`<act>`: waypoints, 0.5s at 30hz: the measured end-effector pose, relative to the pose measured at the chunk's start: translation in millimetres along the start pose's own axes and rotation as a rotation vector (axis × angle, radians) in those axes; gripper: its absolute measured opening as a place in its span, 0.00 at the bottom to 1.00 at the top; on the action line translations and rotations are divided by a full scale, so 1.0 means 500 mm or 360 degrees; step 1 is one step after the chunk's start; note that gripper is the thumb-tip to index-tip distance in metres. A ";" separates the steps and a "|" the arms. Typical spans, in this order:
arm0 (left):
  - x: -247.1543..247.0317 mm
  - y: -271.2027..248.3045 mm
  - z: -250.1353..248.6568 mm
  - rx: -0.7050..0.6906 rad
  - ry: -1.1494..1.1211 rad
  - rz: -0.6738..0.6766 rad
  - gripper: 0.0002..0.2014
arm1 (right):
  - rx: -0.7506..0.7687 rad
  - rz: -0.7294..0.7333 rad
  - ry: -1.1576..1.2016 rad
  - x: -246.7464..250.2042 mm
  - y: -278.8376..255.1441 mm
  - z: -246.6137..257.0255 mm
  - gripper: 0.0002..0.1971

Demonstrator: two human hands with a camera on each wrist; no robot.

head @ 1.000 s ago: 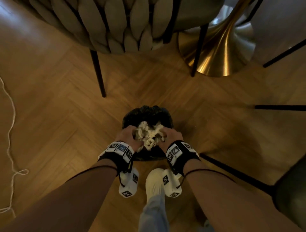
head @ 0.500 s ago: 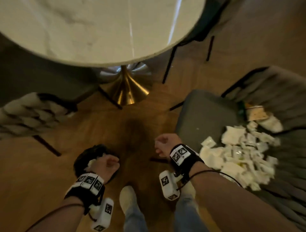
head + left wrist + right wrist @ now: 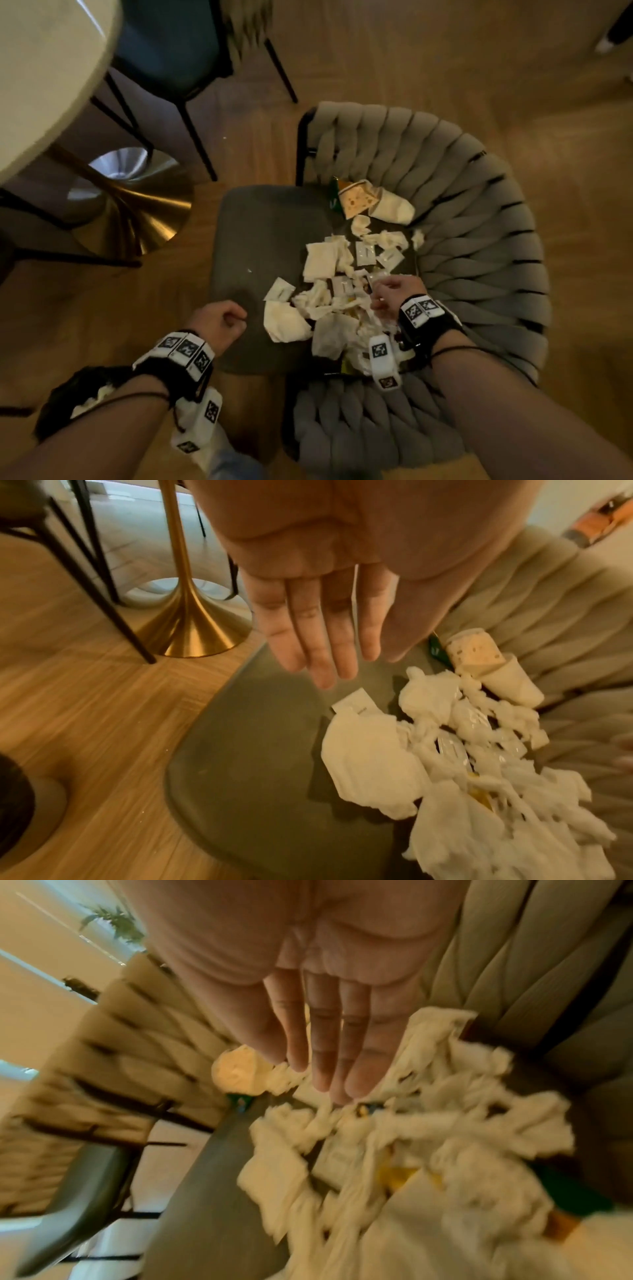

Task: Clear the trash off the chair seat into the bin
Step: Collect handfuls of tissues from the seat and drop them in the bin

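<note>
Both hands, fisted half a second ago, now spread empty: right hand (image 3: 394, 294) over the white crumpled paper trash (image 3: 329, 301), left hand (image 3: 219, 322) above the grey chair seat (image 3: 260, 240).

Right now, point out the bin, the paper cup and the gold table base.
bin (image 3: 63, 399): head view, dark bag rim beside the left forearm.
paper cup (image 3: 394, 207): head view, its white side wall.
gold table base (image 3: 186, 631): left wrist view, flared foot.
</note>
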State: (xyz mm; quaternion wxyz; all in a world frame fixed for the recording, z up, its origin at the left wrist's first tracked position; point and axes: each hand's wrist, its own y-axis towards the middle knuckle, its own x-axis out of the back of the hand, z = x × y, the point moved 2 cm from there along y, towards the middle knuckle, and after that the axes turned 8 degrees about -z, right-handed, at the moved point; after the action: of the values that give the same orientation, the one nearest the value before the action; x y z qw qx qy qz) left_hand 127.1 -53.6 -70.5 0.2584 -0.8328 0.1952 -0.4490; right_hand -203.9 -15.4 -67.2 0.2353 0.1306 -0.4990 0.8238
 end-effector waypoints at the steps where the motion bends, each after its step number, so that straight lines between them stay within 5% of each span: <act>1: -0.017 0.008 -0.021 -0.0014 0.0060 0.0015 0.06 | -0.0026 -0.0053 -0.0036 0.029 0.021 -0.008 0.04; 11: -0.121 0.077 -0.085 0.0062 0.0323 0.0132 0.08 | 0.0100 -0.0331 -0.0593 0.134 0.151 -0.055 0.10; 15: -0.118 0.143 -0.146 0.0017 0.0303 -0.0032 0.05 | 0.0185 -0.0381 -0.0654 0.125 0.178 -0.023 0.08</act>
State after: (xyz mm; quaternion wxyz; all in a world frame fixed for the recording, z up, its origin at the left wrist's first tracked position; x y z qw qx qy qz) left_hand 27.9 -95.6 -118.2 0.2388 -0.7868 0.2081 -0.5298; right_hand -303.2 -24.1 -112.5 0.2169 0.3669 -0.4690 0.7736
